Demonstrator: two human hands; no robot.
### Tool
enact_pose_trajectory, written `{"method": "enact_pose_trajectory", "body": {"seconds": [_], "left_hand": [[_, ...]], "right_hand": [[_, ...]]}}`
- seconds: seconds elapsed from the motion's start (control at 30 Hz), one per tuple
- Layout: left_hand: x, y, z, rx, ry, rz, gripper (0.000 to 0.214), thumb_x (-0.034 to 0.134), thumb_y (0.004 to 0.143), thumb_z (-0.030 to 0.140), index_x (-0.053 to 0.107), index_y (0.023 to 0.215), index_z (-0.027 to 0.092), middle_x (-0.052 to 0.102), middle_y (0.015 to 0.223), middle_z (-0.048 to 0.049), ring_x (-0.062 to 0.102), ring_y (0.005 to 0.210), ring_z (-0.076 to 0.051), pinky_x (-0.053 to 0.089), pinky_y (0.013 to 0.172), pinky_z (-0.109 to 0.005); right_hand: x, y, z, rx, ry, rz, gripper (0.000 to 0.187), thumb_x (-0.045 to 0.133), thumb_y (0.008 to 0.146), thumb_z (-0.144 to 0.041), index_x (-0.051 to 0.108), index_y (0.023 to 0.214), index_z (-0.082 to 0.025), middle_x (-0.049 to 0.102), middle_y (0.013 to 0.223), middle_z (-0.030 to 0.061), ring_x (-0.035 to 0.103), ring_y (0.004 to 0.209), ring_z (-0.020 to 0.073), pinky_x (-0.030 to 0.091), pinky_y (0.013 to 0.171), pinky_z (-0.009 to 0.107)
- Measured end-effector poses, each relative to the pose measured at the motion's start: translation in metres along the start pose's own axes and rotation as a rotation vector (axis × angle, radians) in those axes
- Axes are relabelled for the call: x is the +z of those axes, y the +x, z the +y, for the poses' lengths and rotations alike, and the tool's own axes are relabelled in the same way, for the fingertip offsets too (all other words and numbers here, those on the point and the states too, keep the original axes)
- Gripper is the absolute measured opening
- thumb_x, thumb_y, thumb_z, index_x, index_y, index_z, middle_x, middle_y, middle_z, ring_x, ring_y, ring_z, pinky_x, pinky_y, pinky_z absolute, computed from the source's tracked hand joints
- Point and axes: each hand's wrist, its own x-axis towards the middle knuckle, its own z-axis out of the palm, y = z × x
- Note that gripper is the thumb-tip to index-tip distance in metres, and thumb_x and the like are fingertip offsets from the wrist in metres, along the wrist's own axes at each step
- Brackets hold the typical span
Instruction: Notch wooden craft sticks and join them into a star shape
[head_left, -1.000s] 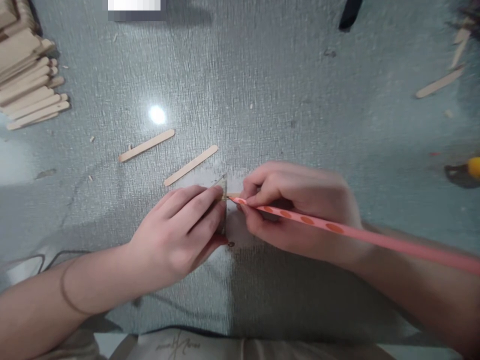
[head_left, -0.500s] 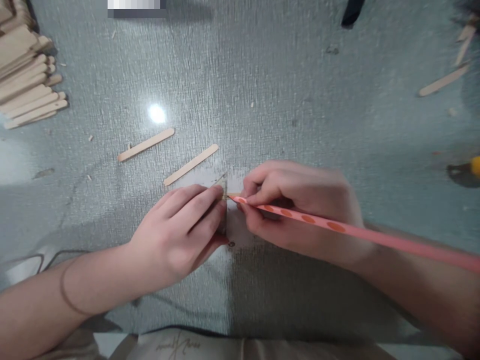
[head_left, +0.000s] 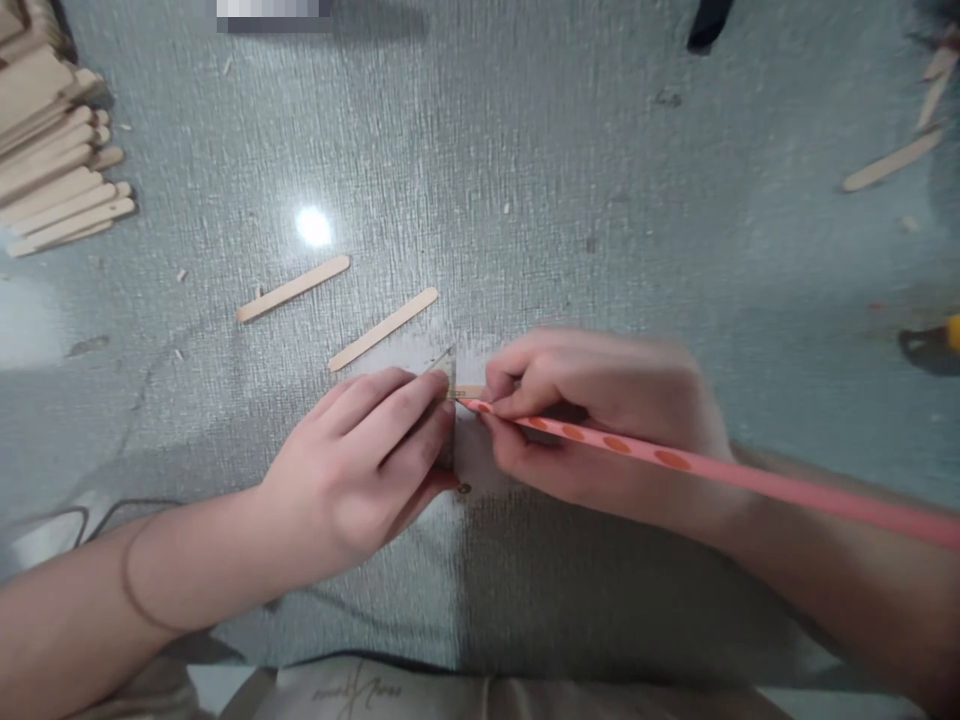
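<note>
My left hand has its fingers closed on a clear set square, pressing it down; most of it is hidden under the fingers. A craft stick pokes out from beneath its straight edge, toward my right hand. My right hand pinches a pink pencil with orange dots near its point. The pencil's tip rests on the stick's lower edge, right against the set square. Beyond my left hand lie two loose craft sticks, a nearer stick and a farther stick.
A pile of craft sticks sits at the far left. More sticks, including one broken-looking stick, lie at the upper right. A yellow and black object is at the right edge, a dark strap-like thing at the top.
The pencil tip has moved slightly downward along the set square's edge, across the stick. A short dark mark now shows on the stick. My left hand has stayed in place.
</note>
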Motion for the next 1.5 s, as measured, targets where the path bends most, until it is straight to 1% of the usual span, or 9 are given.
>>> {"method": "enact_pose_trajectory", "body": {"seconds": [0.17,0.43,0.67,0.83,1.07,1.27,1.33,1.4,1.5], "left_hand": [[0.001,0.0,0.001,0.001,0.014,0.013,0.043,0.079,0.085,0.027,0.066,0.116,-0.001,0.067,0.125,-0.0214,0.065,0.11,-0.034,0.063,0.09,-0.047],[-0.001,0.0,0.001,0.015,0.027,0.012,0.045,0.079,0.085,0.028,0.066,0.117,-0.001,0.067,0.125,-0.0219,0.065,0.112,-0.033,0.063,0.093,-0.046],[-0.001,0.001,0.0,0.01,0.045,0.014,0.041,0.076,0.088,0.032,0.065,0.117,0.004,0.068,0.124,-0.0193,0.066,0.112,-0.031,0.065,0.091,-0.045],[-0.002,0.0,-0.001,0.006,0.036,-0.005,0.041,0.077,0.087,0.03,0.065,0.117,0.005,0.068,0.125,-0.0183,0.066,0.111,-0.032,0.064,0.092,-0.045],[-0.004,0.004,0.001,0.012,0.036,-0.006,0.039,0.076,0.087,0.029,0.065,0.116,0.005,0.068,0.122,-0.0189,0.066,0.109,-0.031,0.064,0.09,-0.044],[-0.003,0.002,0.001,0.012,0.048,-0.016,0.042,0.076,0.088,0.029,0.064,0.118,0.003,0.067,0.124,-0.0207,0.066,0.112,-0.033,0.063,0.09,-0.046],[-0.005,0.001,0.001,0.017,0.086,-0.019,0.042,0.075,0.088,0.032,0.065,0.118,0.004,0.068,0.124,-0.0197,0.067,0.11,-0.032,0.063,0.087,-0.044],[-0.009,0.002,0.001,0.021,0.164,-0.012,0.039,0.074,0.089,0.037,0.067,0.115,0.008,0.071,0.121,-0.0157,0.069,0.104,-0.029,0.062,0.08,-0.042],[-0.016,0.005,-0.001,0.016,0.287,0.008,0.031,0.072,0.09,0.04,0.07,0.105,0.014,0.075,0.116,-0.0101,0.07,0.095,-0.026,0.059,0.071,-0.04]], "right_hand": [[0.001,0.0,0.0,0.021,0.006,0.028,0.026,0.064,0.078,-0.005,0.05,0.076,-0.026,0.065,0.076,-0.0003,0.062,0.062,0.0153,0.052,0.054,0.032],[0.0,0.001,0.0,0.007,0.0,0.052,0.026,0.066,0.078,-0.005,0.05,0.075,-0.026,0.064,0.073,-0.0005,0.06,0.059,0.0143,0.051,0.053,0.032],[0.001,0.001,0.001,0.019,0.015,0.043,0.025,0.065,0.079,-0.006,0.051,0.076,-0.026,0.065,0.074,-0.0008,0.061,0.06,0.0147,0.052,0.054,0.032],[0.0,0.001,0.001,0.001,0.007,0.041,0.025,0.066,0.079,-0.006,0.051,0.076,-0.026,0.065,0.075,-0.0009,0.062,0.062,0.014,0.052,0.055,0.031],[0.0,0.0,0.001,-0.003,0.005,-0.004,0.026,0.065,0.076,-0.005,0.049,0.075,-0.026,0.065,0.073,-0.0019,0.061,0.061,0.0145,0.05,0.052,0.03],[0.001,-0.001,0.001,-0.003,-0.002,0.04,0.025,0.066,0.076,-0.006,0.051,0.074,-0.026,0.065,0.075,-0.001,0.061,0.061,0.0151,0.05,0.054,0.032],[0.001,0.0,0.001,0.005,0.003,0.043,0.025,0.066,0.077,-0.006,0.052,0.074,-0.027,0.065,0.074,-0.0009,0.061,0.06,0.016,0.05,0.053,0.033],[0.0,0.0,0.001,0.008,0.016,0.041,0.025,0.067,0.078,-0.007,0.052,0.074,-0.027,0.064,0.073,-0.0005,0.06,0.059,0.0161,0.049,0.051,0.033],[-0.003,0.0,0.001,-0.006,0.052,0.032,0.024,0.066,0.078,-0.007,0.053,0.074,-0.027,0.065,0.074,-0.0002,0.059,0.058,0.0149,0.048,0.049,0.032]]}}
